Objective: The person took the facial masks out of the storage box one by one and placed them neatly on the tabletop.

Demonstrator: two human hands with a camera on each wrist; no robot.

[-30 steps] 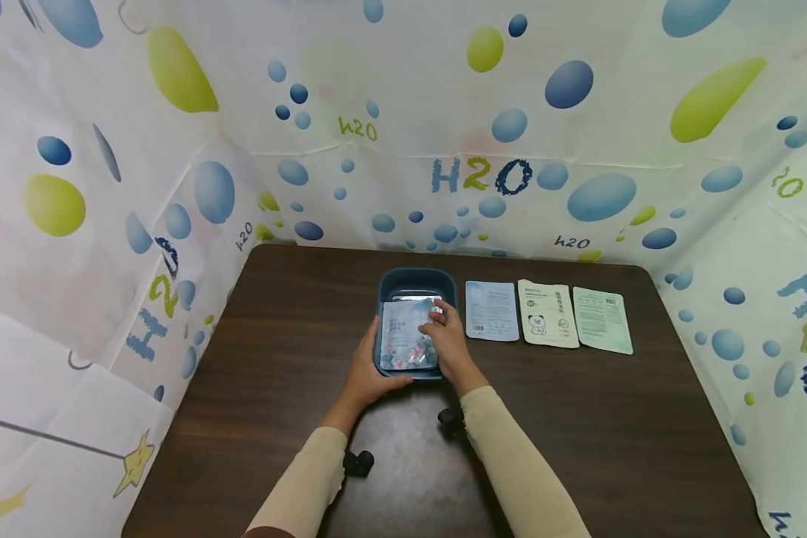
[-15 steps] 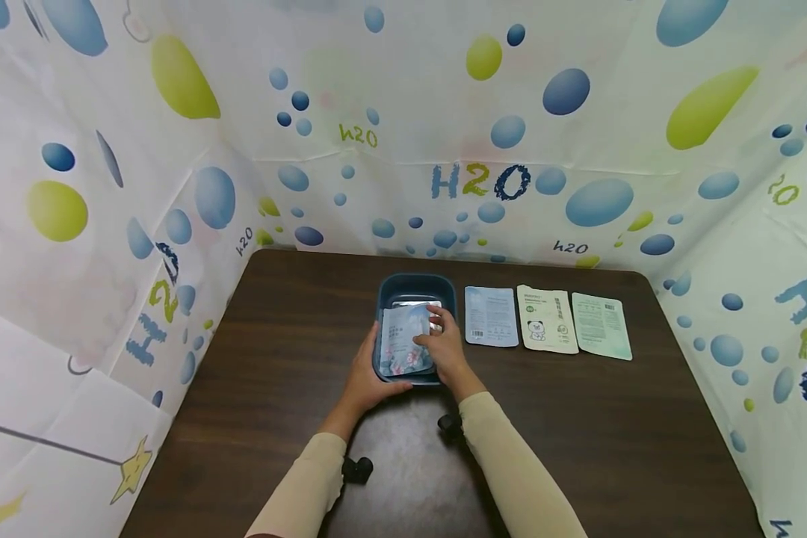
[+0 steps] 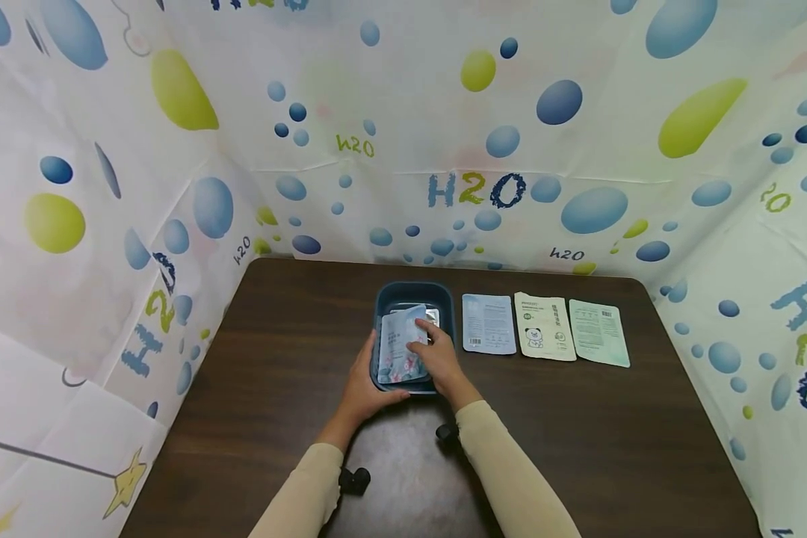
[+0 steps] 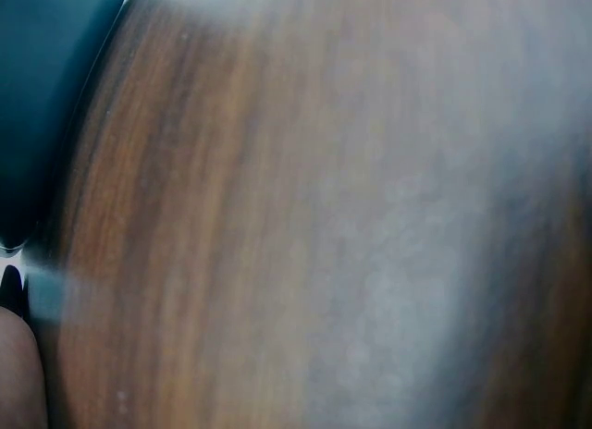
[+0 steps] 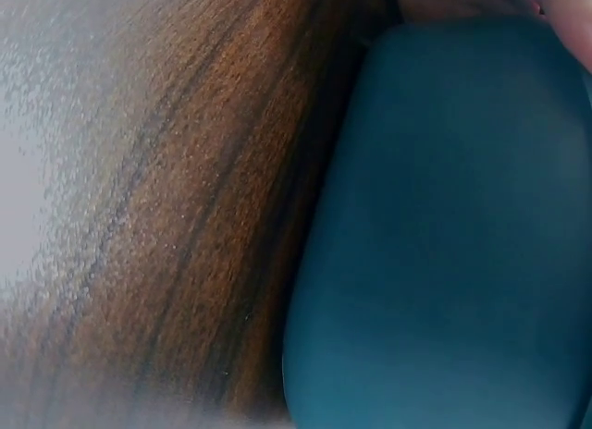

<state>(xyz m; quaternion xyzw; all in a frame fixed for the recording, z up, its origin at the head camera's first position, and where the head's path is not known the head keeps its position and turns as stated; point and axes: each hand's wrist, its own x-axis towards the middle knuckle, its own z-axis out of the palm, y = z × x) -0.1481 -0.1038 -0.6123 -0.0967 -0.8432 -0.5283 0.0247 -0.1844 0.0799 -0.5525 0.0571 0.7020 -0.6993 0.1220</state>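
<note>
While a white sheet printed with blue and green bubbles (image 3: 403, 104) encloses the far side and both flanks, a dark brown, wood-grained table (image 3: 289, 336) with rounded corners spreads beneath the work. Towards its far edge stands a dark teal, rounded rectangular box (image 3: 414, 291), open at the top and seemingly plastic. The person's left hand (image 3: 365, 388) spreads around the box's near left corner, fingers along the side and thumb at the near rim, bracing it rather than clenching it. The right hand (image 3: 440, 362) reaches over the opposite side, thumb and forefinger bent onto the right part of a pale blue, pink-flowered flat packet (image 3: 400, 351), apparently pinching it; this packet is inside the box, slightly aslant. To the right, well within reach, three more lie flat in a row: a light blue packet (image 3: 489, 323) with printed text, a cream packet (image 3: 545, 326) with a bear drawing and a pale green packet (image 3: 599, 333). Smallest is a silvery patch (image 3: 433, 315) showing beside the forefinger. I judge the work partway: three packets are laid out, the flowered one is being handled, and how many others lie below it is hidden.
</note>
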